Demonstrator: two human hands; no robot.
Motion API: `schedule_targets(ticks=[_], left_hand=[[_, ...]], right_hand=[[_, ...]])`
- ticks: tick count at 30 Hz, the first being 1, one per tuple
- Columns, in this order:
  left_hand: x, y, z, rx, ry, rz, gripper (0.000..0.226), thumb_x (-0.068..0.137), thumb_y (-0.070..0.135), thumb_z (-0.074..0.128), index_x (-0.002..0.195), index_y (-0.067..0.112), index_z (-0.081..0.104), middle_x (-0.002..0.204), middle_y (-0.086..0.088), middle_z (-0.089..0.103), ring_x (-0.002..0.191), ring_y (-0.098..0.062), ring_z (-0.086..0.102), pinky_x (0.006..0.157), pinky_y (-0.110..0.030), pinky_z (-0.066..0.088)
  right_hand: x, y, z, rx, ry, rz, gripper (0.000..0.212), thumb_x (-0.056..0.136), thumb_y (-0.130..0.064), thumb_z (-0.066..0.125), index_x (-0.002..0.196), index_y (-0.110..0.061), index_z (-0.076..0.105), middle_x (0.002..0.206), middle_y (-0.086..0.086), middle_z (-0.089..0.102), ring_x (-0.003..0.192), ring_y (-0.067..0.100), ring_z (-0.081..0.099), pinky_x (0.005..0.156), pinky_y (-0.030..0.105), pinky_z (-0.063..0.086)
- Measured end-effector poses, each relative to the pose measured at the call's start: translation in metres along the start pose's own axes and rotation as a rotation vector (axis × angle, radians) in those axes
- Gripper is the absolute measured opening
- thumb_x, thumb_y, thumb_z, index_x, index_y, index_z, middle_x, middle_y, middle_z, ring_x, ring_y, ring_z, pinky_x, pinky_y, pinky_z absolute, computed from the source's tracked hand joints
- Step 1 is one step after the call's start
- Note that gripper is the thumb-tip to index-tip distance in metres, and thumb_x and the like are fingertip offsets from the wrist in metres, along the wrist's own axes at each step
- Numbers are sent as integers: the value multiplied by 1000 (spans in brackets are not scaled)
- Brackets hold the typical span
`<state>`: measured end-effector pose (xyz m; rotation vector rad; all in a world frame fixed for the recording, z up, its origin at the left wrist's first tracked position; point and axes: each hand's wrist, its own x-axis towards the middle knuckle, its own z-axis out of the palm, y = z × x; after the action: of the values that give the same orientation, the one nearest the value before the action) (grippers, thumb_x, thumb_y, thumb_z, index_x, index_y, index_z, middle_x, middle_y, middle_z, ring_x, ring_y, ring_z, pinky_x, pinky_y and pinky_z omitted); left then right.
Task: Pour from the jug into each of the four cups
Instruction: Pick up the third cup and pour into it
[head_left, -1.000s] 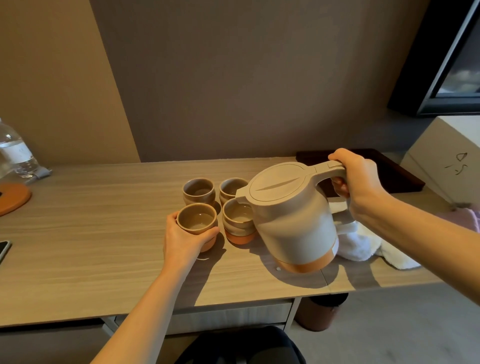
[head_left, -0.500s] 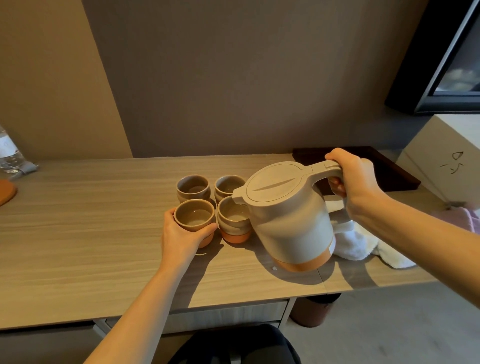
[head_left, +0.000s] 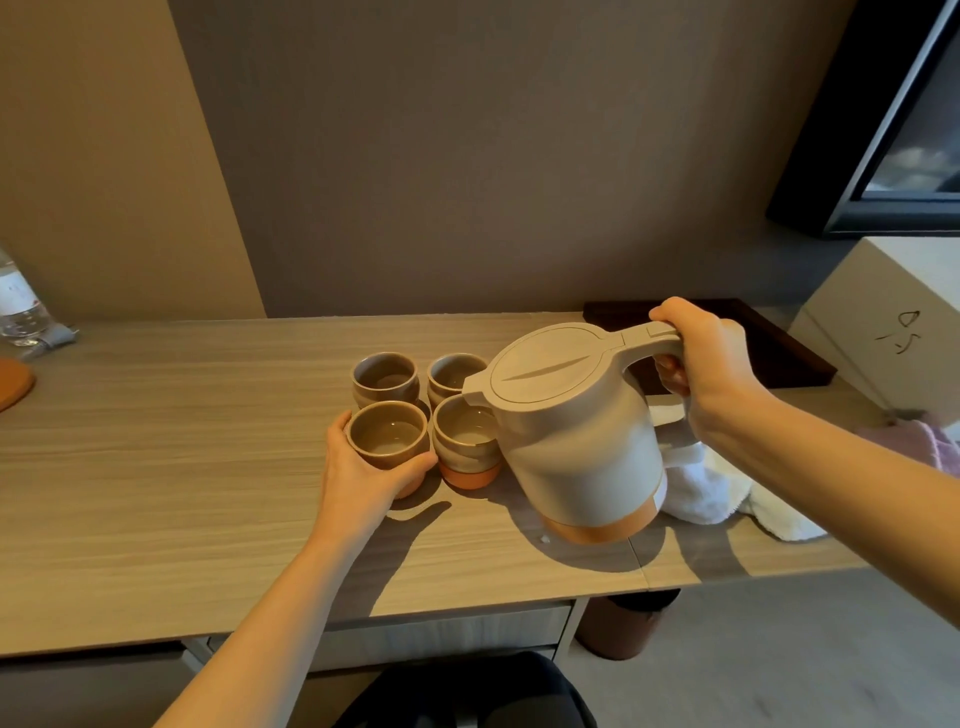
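Observation:
Four small brown cups stand in a square on the wooden desk (head_left: 156, 467). My left hand (head_left: 363, 473) grips the near left cup (head_left: 387, 436) from the front. To its right is the near right cup (head_left: 465, 441) with an orange base. Behind them stand the far left cup (head_left: 384, 376) and the far right cup (head_left: 452, 371). My right hand (head_left: 701, 364) holds the handle of the beige jug (head_left: 576, 441), which is tilted left above the desk. Its spout is over the near right cup.
A white cloth (head_left: 711, 493) lies right of the jug. A dark tray (head_left: 769, 348) sits at the back right beside a white box (head_left: 893, 322). A water bottle (head_left: 18, 306) and an orange disc (head_left: 13, 382) are at the far left. A bin (head_left: 623, 623) stands under the desk.
The view has shifted a little. The jug stays tilted over the near right cup, and my left hand keeps its hold on the near left cup.

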<state>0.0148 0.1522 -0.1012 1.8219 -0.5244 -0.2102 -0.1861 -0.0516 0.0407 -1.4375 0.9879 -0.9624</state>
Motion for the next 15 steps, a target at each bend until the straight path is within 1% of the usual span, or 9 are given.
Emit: schedule_targets(ticks=[3, 5, 6, 8, 11, 13, 15], left_hand=[[1, 11, -10, -13, -14, -27, 121, 51, 57, 82, 150, 27, 19, 148, -2, 41, 134, -23, 41, 97, -33, 40], [6, 20, -14, 23, 19, -8, 115, 53, 62, 78, 149, 29, 23, 149, 0, 39, 137, -23, 37, 100, -37, 39], [9, 24, -15, 51, 38, 19, 108, 58, 61, 79, 147, 29, 26, 148, 2, 40, 138, -21, 35, 101, -37, 38], [17, 34, -15, 114, 66, 99, 88, 71, 52, 79, 143, 27, 36, 143, 5, 44, 136, -18, 34, 100, -34, 36], [31, 48, -11, 211, 17, 220, 56, 85, 41, 70, 134, 24, 48, 130, 8, 51, 130, -16, 37, 95, -28, 33], [43, 54, -5, 289, -52, 267, 44, 89, 34, 67, 129, 22, 53, 124, 8, 54, 128, -18, 41, 95, -27, 35], [57, 60, 1, 375, -147, 276, 43, 90, 28, 66, 131, 21, 52, 128, 1, 54, 129, -20, 43, 99, -31, 39]], right_hand=[[3, 1, -1, 12, 8, 1, 26, 78, -36, 61, 82, -9, 61, 73, 3, 57, 69, 14, 50, 63, 28, 40], [6, 2, -2, 19, 15, 7, 32, 77, -37, 61, 90, -8, 61, 75, 3, 57, 69, 14, 50, 62, 28, 40], [7, 3, -3, 21, 19, 10, 33, 77, -37, 61, 92, -8, 61, 75, 3, 57, 70, 14, 50, 62, 28, 40], [9, 4, -5, 34, 23, 17, 33, 76, -37, 62, 91, -8, 62, 75, 4, 58, 70, 14, 51, 63, 28, 41], [13, 5, -7, 59, 29, 23, 27, 78, -35, 62, 86, -9, 62, 74, 4, 57, 67, 13, 49, 60, 26, 40], [16, 5, -9, 63, 39, 28, 27, 78, -34, 62, 87, -9, 62, 74, 4, 56, 65, 13, 48, 59, 25, 39], [20, 6, -10, 61, 46, 31, 26, 80, -34, 62, 87, -9, 62, 74, 4, 57, 65, 12, 49, 58, 24, 40]])
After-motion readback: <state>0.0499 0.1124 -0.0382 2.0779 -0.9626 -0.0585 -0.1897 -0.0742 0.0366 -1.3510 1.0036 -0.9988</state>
